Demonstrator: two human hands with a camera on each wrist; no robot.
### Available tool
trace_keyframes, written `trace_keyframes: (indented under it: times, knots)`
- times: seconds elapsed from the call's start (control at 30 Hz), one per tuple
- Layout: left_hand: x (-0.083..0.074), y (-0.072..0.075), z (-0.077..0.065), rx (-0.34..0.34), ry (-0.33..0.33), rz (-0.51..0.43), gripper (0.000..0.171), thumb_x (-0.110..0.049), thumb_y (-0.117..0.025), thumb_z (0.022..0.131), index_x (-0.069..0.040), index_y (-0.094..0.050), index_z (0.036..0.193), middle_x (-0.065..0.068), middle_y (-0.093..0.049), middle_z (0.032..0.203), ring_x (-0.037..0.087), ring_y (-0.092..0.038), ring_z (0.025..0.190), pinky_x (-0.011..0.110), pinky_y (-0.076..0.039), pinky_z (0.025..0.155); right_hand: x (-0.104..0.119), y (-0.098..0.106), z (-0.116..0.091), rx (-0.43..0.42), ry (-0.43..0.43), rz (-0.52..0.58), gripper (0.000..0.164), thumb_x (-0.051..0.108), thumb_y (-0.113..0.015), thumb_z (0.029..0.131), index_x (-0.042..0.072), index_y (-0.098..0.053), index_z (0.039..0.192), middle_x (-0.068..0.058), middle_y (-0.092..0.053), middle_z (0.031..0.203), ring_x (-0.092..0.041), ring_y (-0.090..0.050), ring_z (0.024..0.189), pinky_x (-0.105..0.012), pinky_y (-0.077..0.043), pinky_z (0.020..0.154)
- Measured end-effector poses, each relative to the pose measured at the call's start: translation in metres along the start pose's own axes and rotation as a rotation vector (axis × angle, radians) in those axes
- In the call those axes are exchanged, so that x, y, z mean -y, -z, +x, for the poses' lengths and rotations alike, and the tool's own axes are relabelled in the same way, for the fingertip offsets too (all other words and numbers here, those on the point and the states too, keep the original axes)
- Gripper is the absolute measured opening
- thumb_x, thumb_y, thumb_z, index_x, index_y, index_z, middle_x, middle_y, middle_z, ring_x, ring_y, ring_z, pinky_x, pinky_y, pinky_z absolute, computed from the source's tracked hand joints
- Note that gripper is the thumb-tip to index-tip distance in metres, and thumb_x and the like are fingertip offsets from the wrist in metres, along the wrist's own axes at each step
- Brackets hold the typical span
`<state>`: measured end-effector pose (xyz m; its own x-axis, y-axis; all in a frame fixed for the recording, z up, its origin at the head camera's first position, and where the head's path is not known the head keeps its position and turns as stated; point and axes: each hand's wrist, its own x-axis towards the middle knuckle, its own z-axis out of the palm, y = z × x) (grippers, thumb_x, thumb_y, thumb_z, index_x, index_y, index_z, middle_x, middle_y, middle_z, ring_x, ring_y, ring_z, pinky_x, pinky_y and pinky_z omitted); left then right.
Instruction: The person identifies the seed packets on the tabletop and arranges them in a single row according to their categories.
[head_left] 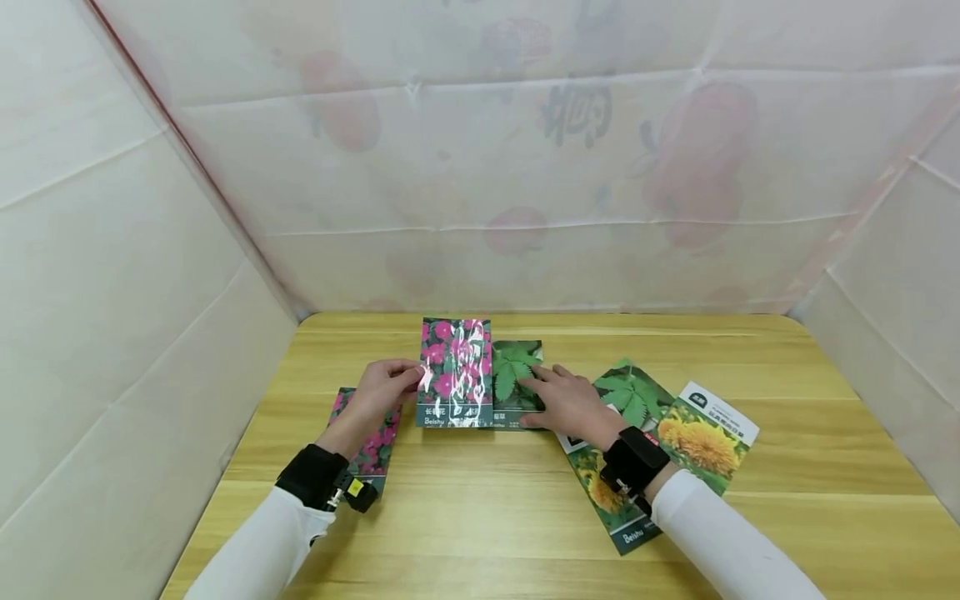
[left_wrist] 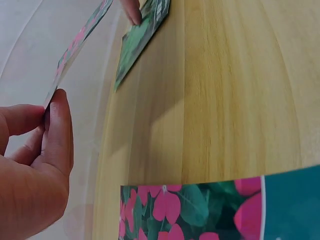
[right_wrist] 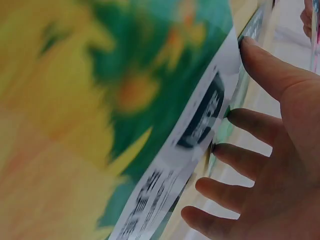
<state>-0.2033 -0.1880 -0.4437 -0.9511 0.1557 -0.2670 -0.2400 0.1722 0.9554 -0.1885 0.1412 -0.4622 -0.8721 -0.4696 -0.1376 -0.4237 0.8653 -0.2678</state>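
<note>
Above the far half of a pale wood-grained table (head_left: 480, 517), a glossy rectangular pink-flowered packet (head_left: 453, 354), to my eye light, bendable and slick, best taken by its edge, hangs pinched in the left hand (head_left: 386, 385); the right hand (head_left: 570, 404), fingers spread, touches a rectangular green-leaf packet (head_left: 513, 367) there.

I wear white sleeves (head_left: 251, 542). A black band (head_left: 311, 475) wraps my left wrist, with a small black block (head_left: 364, 497) bearing a yellow patch (head_left: 356, 487); my right wrist's black strap (head_left: 634, 460) shows a red marking (head_left: 651, 437).
</note>
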Motion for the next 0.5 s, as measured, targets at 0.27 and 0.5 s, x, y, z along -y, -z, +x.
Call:
trace_keyframes:
  times: [0.27,0.5]
  knots:
    - [0.001,0.003,-0.006,-0.009,0.0,0.047,0.037,-0.017,-0.055,0.11,0.006,-0.058,0.139,0.021,-0.06,0.132,0.031,-0.061,0.12,0.039,-0.054,0.104,-0.02,0.01,-0.015,0.016,-0.059,0.03,0.071,0.044,-0.073,0.096,0.014,-0.049,0.155,-0.023,-0.036,0.162,-0.052,-0.027,0.149,-0.069,-0.026,0.118]
    - [0.002,0.005,-0.011,-0.008,0.016,0.083,0.037,-0.018,-0.054,0.11,0.005,-0.059,0.138,0.022,-0.06,0.131,0.028,-0.062,0.115,0.031,-0.057,0.096,-0.038,0.017,-0.026,0.022,-0.091,0.04,0.071,0.043,-0.074,0.095,0.013,-0.049,0.155,-0.024,-0.035,0.162,-0.054,-0.024,0.149,-0.071,-0.021,0.119]
